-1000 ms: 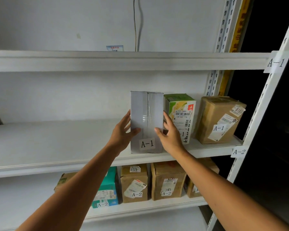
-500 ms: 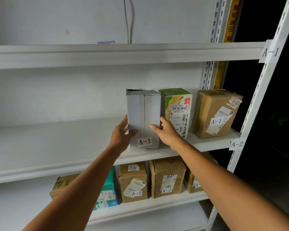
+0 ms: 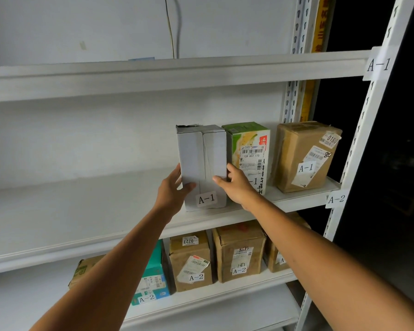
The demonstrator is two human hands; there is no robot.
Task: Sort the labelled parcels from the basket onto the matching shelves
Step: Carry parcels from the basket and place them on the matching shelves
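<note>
A person's left hand [image 3: 171, 189] and right hand [image 3: 234, 185] clasp a grey box [image 3: 202, 167] labelled A-1, now pushed deeper and standing on the A-1 shelf [image 3: 81, 211] against a green carton [image 3: 249, 151], placement nearly complete.

1 head-worn wide-angle camera is looking forward and slightly upward, close to a white shelving rack [image 3: 153, 77] filling the frame. Both forearms are entering from the bottom edge, and the rack's right upright [image 3: 359, 149] is leaning along the right side.
</note>
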